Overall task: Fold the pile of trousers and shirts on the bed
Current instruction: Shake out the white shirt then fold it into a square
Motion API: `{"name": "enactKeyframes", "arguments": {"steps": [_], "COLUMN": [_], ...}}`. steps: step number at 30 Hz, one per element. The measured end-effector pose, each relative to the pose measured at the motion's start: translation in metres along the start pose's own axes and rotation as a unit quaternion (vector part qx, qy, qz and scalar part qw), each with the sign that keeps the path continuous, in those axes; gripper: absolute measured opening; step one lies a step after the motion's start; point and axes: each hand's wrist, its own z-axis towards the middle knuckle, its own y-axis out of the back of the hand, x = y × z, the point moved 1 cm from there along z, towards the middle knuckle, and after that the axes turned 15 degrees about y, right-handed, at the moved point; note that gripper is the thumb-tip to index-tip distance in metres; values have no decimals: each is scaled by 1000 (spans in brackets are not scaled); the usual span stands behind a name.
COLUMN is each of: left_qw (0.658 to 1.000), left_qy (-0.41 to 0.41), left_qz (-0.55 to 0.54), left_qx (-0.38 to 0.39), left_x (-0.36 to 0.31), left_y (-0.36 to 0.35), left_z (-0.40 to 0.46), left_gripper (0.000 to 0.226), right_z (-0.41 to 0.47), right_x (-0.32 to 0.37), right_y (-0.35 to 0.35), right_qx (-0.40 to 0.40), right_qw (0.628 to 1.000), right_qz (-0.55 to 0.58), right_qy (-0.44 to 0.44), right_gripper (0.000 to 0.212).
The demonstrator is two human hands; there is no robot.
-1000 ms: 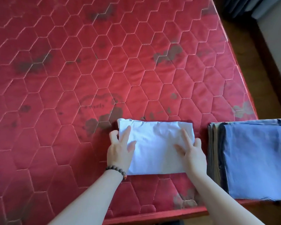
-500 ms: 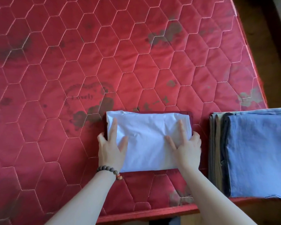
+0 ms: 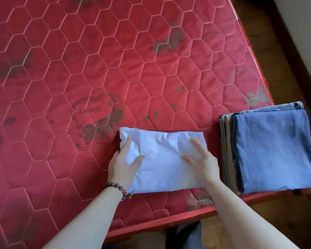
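Near the front edge of a bed, a folded white shirt [image 3: 162, 159] lies flat on a bare red mattress [image 3: 115, 69] quilted in a hexagon pattern. A thin dark edge of another garment shows along its far and left sides, underneath it. Both of the person's forearms reach in from the front edge. The left hand [image 3: 123, 164] rests on the shirt's left end, fingers straight and spread, the thumb lying on top of the cloth; it grips nothing. A beaded bracelet [image 3: 118, 190] circles that wrist. The right hand [image 3: 203, 160] lies flat on the shirt's right end, fingers also straight and spread, pressing the cloth down. To the right, at the front right corner of the bed and apart from the shirt, sits a stack of folded trousers [image 3: 269, 150]: a blue pair on top, olive and denim layers showing at its left and far edges. Faded dark floral prints mark the mattress. Brown floor [image 3: 285, 60] runs along the bed's right edge.
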Motion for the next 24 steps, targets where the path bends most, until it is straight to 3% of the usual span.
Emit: {"name": "enactKeyframes", "arguments": {"steps": [6, 14, 18, 24], "left_qw": [998, 989, 989, 992], "left_qy": [-68, -145, -139, -85], "left_qz": [-1, -13, -43, -82], "left_qx": [-3, 20, -5, -41], "left_x": [-36, -148, -196, -221], "left_y": [19, -28, -86, -170], "left_z": [-29, -121, -168, -200], "left_gripper": [75, 75, 76, 67], "right_z": [-42, -81, -70, -37], "right_x": [17, -15, -59, -113], "right_y": [37, 181, 255, 311], "right_qx": [-73, -146, -164, -122], "right_qw": [997, 988, 984, 984], "right_qz": [-20, -29, -51, -81], "right_qy": [27, 43, 52, 106], "right_gripper": [58, 59, 56, 53]}}
